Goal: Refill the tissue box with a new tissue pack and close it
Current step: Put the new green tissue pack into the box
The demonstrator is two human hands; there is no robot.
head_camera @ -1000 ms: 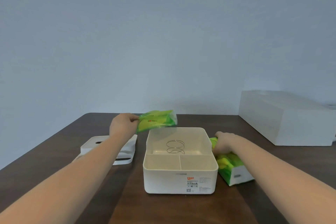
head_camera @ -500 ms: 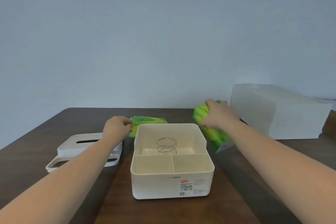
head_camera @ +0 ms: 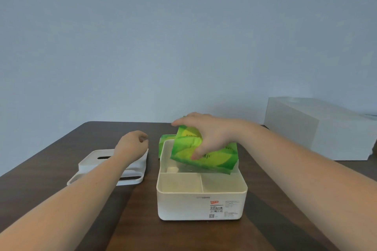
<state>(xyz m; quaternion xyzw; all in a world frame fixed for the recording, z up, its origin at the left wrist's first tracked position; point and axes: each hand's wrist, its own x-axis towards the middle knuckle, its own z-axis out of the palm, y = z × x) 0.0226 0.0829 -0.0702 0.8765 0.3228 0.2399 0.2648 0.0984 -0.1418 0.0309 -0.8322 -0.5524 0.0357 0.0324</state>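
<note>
The cream tissue box [head_camera: 201, 199] stands open on the dark table [head_camera: 142, 220], label side nearest; its two front compartments hold nothing, and the rear bay lies partly under the green tissue pack [head_camera: 206, 156]; the right hand [head_camera: 208, 134] grips that pack from above, fingers curled round it, long axis running left to right and tilted, right end dipping inside the rim; the left hand [head_camera: 131, 145] hovers loosely curled, holding nothing, above the white lid [head_camera: 89, 166]; behind the box lies a second green pack [head_camera: 165, 143]; farther right sits a white case [head_camera: 318, 128].
</note>
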